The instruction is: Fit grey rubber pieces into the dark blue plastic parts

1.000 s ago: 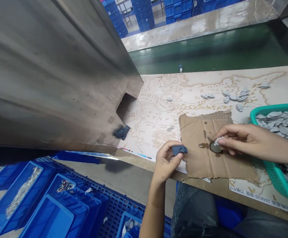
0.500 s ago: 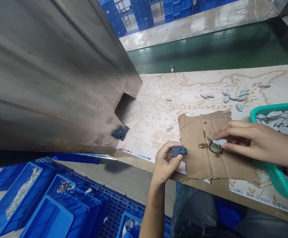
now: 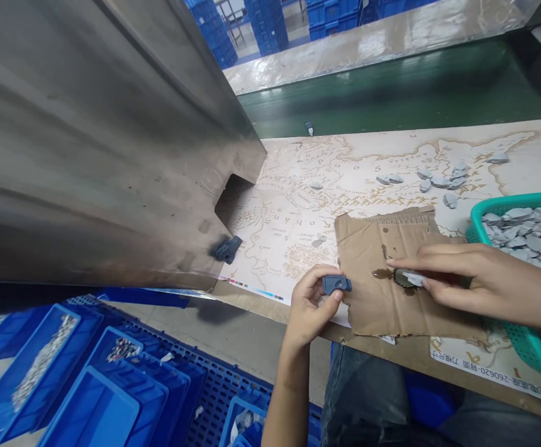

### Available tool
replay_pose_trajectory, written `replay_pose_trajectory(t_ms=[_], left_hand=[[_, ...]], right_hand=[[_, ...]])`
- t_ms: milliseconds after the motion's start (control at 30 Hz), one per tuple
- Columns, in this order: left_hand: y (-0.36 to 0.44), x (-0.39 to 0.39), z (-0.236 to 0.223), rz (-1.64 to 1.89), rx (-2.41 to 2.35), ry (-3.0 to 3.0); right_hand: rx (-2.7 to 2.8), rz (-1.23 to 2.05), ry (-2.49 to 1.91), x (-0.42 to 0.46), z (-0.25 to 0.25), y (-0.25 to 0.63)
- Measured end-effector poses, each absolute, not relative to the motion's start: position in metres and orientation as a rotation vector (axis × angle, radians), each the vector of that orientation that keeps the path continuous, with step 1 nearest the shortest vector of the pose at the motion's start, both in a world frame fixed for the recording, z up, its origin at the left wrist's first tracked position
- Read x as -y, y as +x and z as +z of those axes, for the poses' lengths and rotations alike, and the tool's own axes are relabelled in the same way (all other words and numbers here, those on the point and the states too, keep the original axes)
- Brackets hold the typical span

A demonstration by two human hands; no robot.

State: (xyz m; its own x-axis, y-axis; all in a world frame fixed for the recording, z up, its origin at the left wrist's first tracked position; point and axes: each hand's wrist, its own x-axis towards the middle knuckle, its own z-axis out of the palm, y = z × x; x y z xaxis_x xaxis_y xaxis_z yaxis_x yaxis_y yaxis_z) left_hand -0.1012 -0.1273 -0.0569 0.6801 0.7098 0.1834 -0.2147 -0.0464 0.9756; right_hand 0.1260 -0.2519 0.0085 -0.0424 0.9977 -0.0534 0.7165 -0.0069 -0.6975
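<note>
My left hand (image 3: 311,304) is closed around a small dark blue plastic part (image 3: 336,284) with a round dimple, at the left edge of a torn cardboard sheet (image 3: 368,313). Between thumb and fingers of my right hand (image 3: 466,279) is a flat light-grey piece (image 3: 413,279). That piece is tilted down over a small round bottle cap (image 3: 401,279) on the cardboard, partly covering it; whether it touches the liquid inside I cannot tell. Dark wet stains (image 3: 382,274) mark the cardboard around the cap.
At right stands a green basket (image 3: 479,217) full of grey pieces. More grey pieces (image 3: 440,182) lie on the map-printed sheet (image 3: 289,205). Another dark blue part (image 3: 227,249) rests by the metal panel (image 3: 158,155). Behind is a green belt (image 3: 391,90) carrying a small part (image 3: 309,128); blue bins (image 3: 97,410) stand lower left.
My right hand has lowered and tilted the grey piece over the bottle cap, its fingers stretching further left. The small part on the belt has shifted left. My left hand stays still.
</note>
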Motion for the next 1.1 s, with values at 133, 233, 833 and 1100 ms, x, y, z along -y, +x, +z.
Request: replay_pose_trajectory(t_ms=[133, 233, 833, 1100], left_hand=[[-0.102, 0.127, -0.057, 0.776, -0.463, 1.452], [-0.102, 0.127, -0.057, 0.778, -0.469, 1.465], [-0.103, 0.125, -0.064, 0.82, -0.379, 1.598], [-0.097, 0.137, -0.06, 1.013, -0.427, 1.557]], right_hand=[[1.815, 0.775, -1.723, 0.253, 0.013, 0.126], [1.657, 0.874, -1.87, 0.254, 0.024, 0.119], [1.911, 0.582, -1.89, 0.248, 0.003, 0.127], [1.835, 0.598, -1.815, 0.251, 0.009, 0.128]])
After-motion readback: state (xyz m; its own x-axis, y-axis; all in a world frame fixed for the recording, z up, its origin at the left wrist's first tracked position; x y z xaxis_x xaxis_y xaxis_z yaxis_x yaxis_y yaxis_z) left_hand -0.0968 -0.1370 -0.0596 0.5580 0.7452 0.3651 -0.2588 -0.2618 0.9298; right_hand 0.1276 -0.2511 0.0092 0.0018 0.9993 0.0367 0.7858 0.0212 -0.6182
